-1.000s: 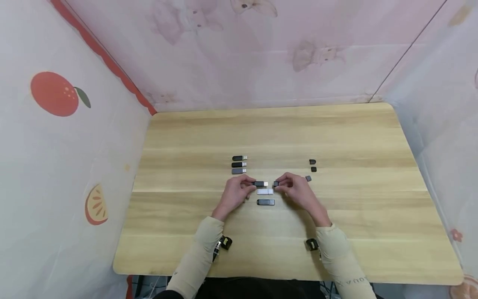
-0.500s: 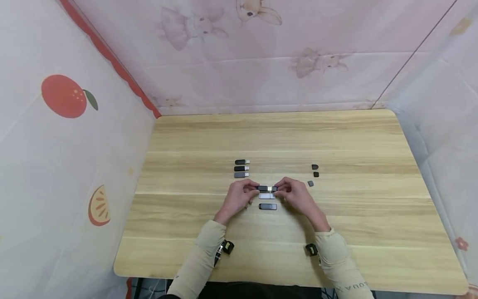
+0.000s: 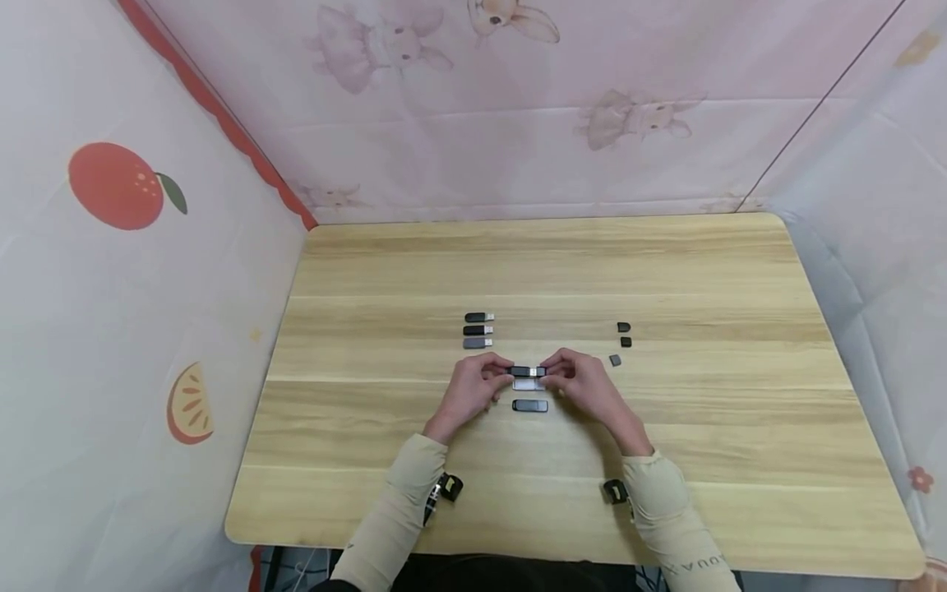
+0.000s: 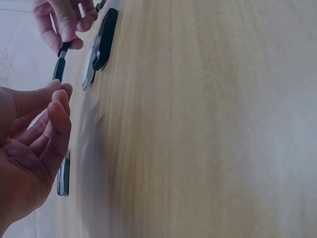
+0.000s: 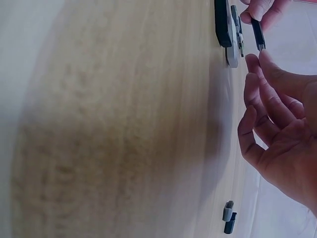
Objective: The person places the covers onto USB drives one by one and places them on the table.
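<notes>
My left hand (image 3: 469, 388) pinches the end of a black USB flash drive (image 3: 521, 372) between thumb and fingertips. Opposite it, my right hand (image 3: 586, 388) pinches a small black cap (image 4: 64, 48). Drive and cap are in line, the cap right at the metal plug, part of which still shows between them. In the right wrist view, fingertips hide most of the cap. Just below the held drive in the head view lies a white flash drive (image 3: 528, 385), and nearer the person a grey flash drive (image 3: 530, 406).
Three uncapped flash drives, the middle one black (image 3: 478, 330), lie stacked in a column at the back left of the hands. Three loose caps, one black (image 3: 625, 342), sit to the right. Patterned curtains surround the wooden table (image 3: 740, 460).
My right hand has moved the cap leftward, from a gap away to the drive's plug. Less of the metal plug shows than half a second ago. The head view has shifted slightly.
</notes>
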Motion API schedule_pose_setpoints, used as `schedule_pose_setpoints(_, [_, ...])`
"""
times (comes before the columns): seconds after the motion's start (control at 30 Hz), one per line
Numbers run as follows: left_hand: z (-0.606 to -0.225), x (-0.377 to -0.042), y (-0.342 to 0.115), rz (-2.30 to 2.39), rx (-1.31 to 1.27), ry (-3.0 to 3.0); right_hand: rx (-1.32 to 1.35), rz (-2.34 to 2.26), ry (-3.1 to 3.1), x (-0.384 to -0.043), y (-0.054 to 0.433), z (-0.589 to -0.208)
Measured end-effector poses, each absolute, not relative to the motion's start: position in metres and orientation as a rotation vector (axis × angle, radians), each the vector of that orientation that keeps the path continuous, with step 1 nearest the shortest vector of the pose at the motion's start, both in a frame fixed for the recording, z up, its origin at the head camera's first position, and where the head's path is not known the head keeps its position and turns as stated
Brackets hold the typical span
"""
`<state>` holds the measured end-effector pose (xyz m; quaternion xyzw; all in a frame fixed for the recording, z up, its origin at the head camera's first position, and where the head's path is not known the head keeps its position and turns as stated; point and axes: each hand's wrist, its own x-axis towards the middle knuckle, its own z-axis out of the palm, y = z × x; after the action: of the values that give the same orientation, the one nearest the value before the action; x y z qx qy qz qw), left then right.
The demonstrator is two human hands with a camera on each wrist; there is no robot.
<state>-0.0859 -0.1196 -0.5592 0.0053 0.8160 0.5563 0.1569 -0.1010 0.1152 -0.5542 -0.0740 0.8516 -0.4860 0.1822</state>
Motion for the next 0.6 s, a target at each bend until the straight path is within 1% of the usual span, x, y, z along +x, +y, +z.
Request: schedule_pose_setpoints(0.6, [-0.5617, -0.0859, -0.1163, 1.583, 0.058, 2.356, -0.25, -1.382, 2.419, -0.1011, 0.1102, -0.5574])
